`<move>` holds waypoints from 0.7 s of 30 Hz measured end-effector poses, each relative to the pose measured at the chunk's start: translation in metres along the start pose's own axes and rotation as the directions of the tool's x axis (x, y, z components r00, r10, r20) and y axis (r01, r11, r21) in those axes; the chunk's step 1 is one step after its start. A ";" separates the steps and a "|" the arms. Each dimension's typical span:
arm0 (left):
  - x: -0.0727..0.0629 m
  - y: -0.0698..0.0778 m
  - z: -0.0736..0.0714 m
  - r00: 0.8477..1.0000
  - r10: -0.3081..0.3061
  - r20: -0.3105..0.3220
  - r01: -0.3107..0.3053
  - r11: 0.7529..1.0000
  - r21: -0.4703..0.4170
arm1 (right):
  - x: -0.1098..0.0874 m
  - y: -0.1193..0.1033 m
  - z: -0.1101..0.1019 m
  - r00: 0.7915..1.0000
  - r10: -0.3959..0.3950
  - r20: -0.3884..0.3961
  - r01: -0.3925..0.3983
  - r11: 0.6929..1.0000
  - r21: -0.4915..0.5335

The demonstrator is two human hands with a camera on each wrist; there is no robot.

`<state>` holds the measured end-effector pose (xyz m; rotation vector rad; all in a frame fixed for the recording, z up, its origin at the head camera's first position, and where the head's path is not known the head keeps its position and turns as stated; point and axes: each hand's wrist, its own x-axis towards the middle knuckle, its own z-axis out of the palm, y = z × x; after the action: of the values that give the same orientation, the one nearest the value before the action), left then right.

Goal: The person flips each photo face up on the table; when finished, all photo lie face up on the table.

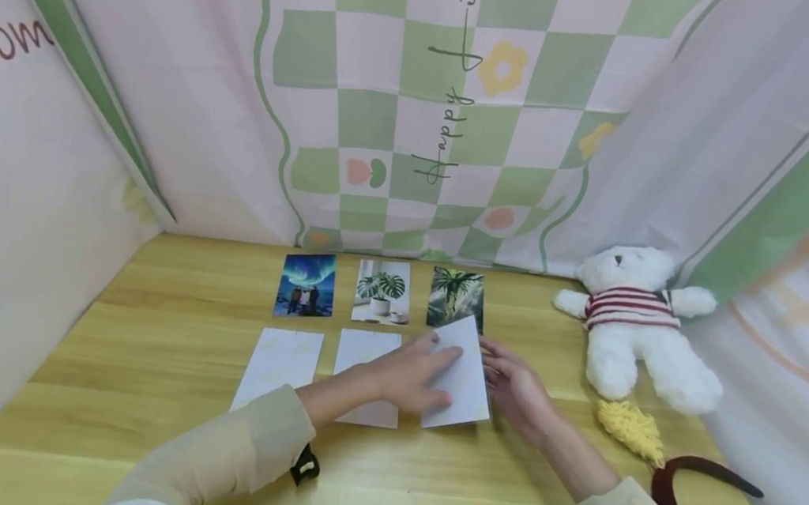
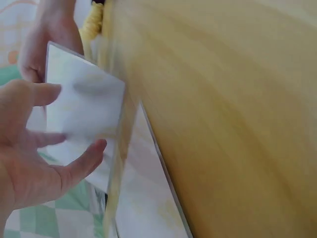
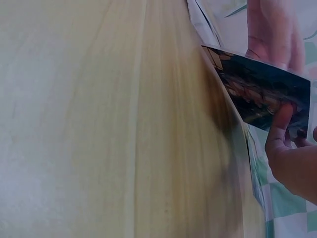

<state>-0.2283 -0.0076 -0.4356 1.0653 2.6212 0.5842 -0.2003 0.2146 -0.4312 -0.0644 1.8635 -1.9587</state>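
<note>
A photo card (image 1: 461, 384) is tilted up off the table, its white back toward the head view. Its dark picture side shows in the right wrist view, too dim to make out fully. My right hand (image 1: 522, 392) holds the card at its right edge, with a digit (image 3: 281, 121) against the picture side. Over the white back, my left hand (image 1: 409, 376) has its fingers spread; whether they touch it I cannot tell. Two more cards lie white side up, a left one (image 1: 282, 362) and a middle one (image 1: 361, 348) partly under my left forearm.
Behind them lie three picture cards: an aurora photo (image 1: 305, 284), a potted plant photo (image 1: 382, 292) and a jungle plant photo (image 1: 454, 292), partly covered. At right are a white teddy bear (image 1: 630, 326), a yellow yarn bundle (image 1: 631, 430) and a dark headband (image 1: 671, 491) on the wooden table (image 1: 153, 360).
</note>
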 end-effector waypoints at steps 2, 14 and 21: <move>0.004 0.002 0.001 0.999 -0.015 -0.030 0.012 0.994 -0.108 | 0.000 0.000 0.001 1.000 -0.007 -0.001 0.007 1.000 0.008; 0.013 0.014 -0.003 0.952 -0.306 0.009 0.231 0.697 -0.679 | 0.000 -0.003 0.014 0.999 0.016 0.036 -0.011 0.991 -0.135; 0.014 0.016 0.003 0.933 -0.350 0.079 0.252 0.484 -0.838 | -0.002 0.002 0.022 0.987 0.035 0.154 -0.011 0.988 -0.154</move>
<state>-0.2272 0.0132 -0.4324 0.2327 2.0159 1.6117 -0.1910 0.1950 -0.4302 -0.2345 1.8979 -1.7394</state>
